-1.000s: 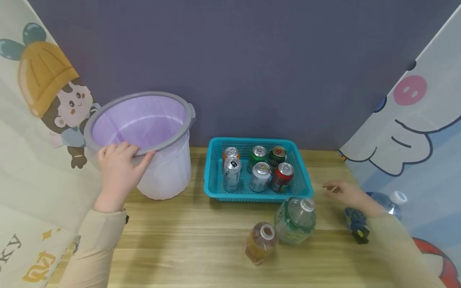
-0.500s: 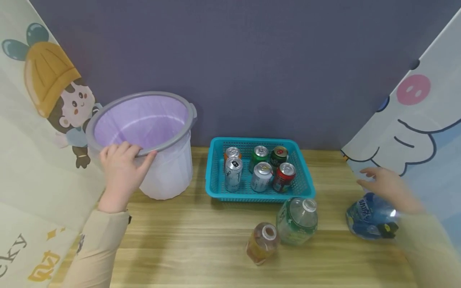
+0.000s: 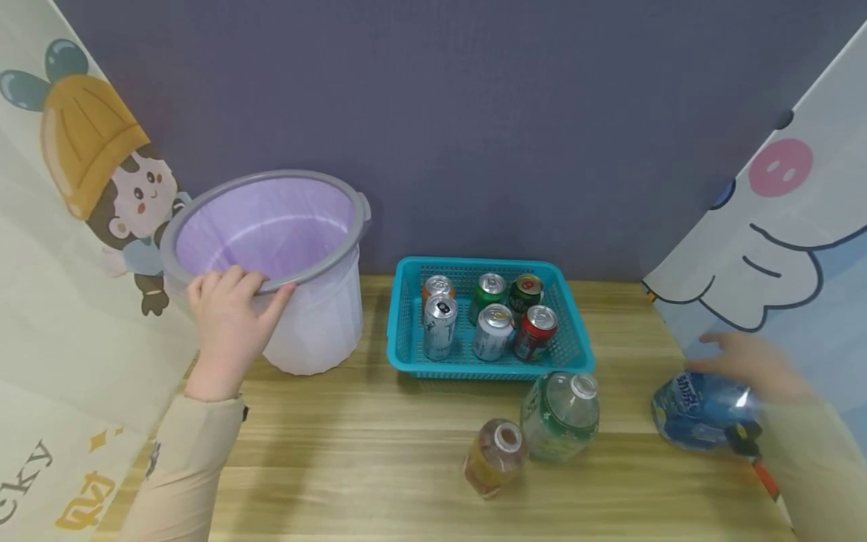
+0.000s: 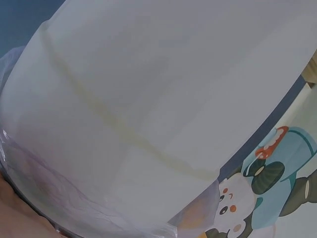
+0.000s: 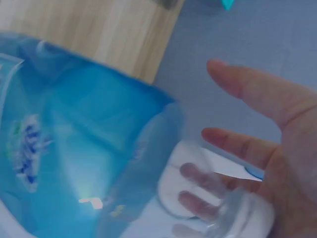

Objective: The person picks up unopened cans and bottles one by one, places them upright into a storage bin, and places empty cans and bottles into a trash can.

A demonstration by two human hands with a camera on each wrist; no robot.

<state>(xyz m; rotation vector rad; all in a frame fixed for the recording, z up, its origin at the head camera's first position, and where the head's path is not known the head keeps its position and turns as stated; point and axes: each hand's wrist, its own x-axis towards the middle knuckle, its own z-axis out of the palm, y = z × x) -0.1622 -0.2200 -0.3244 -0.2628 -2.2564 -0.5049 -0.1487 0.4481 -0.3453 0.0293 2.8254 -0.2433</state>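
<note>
My left hand (image 3: pixel 226 320) grips the grey rim of a trash bin (image 3: pixel 313 324), its fingers over the edge; the bin has a lilac liner. In the left wrist view the bin's pale wall (image 4: pixel 148 99) fills most of the picture. On the right, my right hand (image 3: pixel 755 365), blurred, is over a large clear-blue plastic bottle (image 3: pixel 694 410). The right wrist view shows that hand (image 5: pixel 277 134) with fingers spread around the bottle's neck area. Some fingers show through the clear plastic near the white cap (image 5: pixel 250 218).
A turquoise basket (image 3: pixel 491 373) holding several drink cans stands at the back middle. In front of it are a green-labelled bottle (image 3: pixel 561 418) and a smaller amber bottle (image 3: pixel 494 459). A dark grey wall (image 3: pixel 474 135) and printed side curtains (image 3: pixel 779 248) border the wooden table (image 3: pixel 379 467).
My right hand has moved right, from beside the basket to over the blue bottle, then slightly down. The left hand has stayed on the bin's rim.
</note>
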